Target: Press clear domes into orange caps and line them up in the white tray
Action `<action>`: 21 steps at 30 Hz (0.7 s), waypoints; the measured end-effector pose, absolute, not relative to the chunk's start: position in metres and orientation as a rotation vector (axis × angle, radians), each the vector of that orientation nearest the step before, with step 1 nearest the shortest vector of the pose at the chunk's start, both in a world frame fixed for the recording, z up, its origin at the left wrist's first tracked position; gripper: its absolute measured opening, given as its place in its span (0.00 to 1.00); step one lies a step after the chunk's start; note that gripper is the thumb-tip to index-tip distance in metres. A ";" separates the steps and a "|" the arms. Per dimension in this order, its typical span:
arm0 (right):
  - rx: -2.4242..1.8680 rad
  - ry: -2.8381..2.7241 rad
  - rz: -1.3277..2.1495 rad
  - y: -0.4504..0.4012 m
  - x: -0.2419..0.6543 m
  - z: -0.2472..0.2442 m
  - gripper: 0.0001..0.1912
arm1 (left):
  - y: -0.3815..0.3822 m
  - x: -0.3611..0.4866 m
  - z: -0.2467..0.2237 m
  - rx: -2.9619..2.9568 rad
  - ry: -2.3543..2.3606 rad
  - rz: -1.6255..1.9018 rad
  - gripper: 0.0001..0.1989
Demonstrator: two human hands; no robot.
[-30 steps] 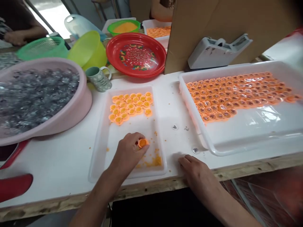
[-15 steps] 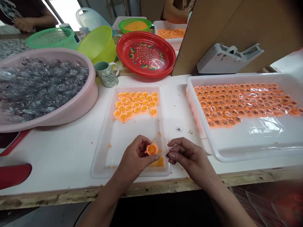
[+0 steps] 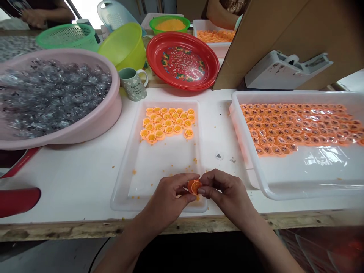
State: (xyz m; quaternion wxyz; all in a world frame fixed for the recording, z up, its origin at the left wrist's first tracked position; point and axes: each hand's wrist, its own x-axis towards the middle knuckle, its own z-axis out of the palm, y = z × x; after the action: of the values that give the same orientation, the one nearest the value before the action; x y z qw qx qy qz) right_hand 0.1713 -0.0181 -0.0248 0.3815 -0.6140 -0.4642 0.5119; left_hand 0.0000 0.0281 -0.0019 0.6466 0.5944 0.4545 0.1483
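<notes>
My left hand [image 3: 171,194] is closed around a small orange cup [image 3: 195,186], which is tilted with its orange-filled opening toward my right hand. Thumb and fingertips of my right hand [image 3: 224,191] are pinched at the cup's right rim; anything between them is hidden. Both hands are over the front right corner of a white tray [image 3: 159,159]. Toward the back of that tray stand rows of similar orange cups [image 3: 167,123] with yellow-orange filling, and loose orange crumbs lie scattered. A clear round disc [image 3: 218,156] with a dark print lies to the tray's right.
A larger white tray [image 3: 269,185] at right holds rows of orange cups with dark marks. At left are a pink basin [image 3: 115,100] of clear plastic pieces and a mug [image 3: 133,85]. Behind stand a red tray [image 3: 182,62], a tape dispenser [image 3: 280,72] and cardboard [image 3: 313,30]; people sit beyond.
My right hand has moved from beside the cup to its rim. The dark bit that showed at its fingertips is now out of sight. The cup has tipped rightward in my left hand.
</notes>
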 end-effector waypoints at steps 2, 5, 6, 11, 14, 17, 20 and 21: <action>-1.585 -1.257 1.192 -0.020 0.169 -0.024 0.03 | 0.025 -0.001 -0.002 1.431 1.025 0.342 0.19; -1.543 -1.335 1.036 -0.025 0.165 -0.022 0.04 | 0.021 -0.002 0.000 1.464 1.060 0.426 0.22; -1.529 -1.352 0.984 -0.027 0.164 -0.022 0.04 | 0.020 -0.002 0.002 1.439 1.071 0.460 0.21; -1.516 -1.301 0.866 -0.038 0.159 -0.021 0.04 | 0.016 -0.001 0.006 1.383 1.053 0.601 0.11; -1.488 -1.228 0.901 -0.043 0.157 -0.021 0.04 | 0.014 -0.001 0.006 1.432 1.000 0.671 0.11; -1.458 -1.189 0.916 -0.046 0.156 -0.019 0.05 | 0.013 -0.001 0.005 1.433 0.948 0.708 0.11; -1.439 -1.153 0.922 -0.046 0.154 -0.018 0.07 | 0.012 -0.002 0.005 1.409 0.952 0.728 0.10; -1.433 -1.142 0.927 -0.047 0.154 -0.018 0.07 | 0.011 -0.003 0.005 1.405 0.952 0.738 0.10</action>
State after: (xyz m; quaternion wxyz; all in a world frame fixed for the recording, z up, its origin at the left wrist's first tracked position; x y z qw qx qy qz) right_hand 0.1536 -0.0466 -0.0176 0.5174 -0.5972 -0.4758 0.3862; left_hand -0.0030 0.0113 0.0049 0.6017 0.6063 0.4110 0.3185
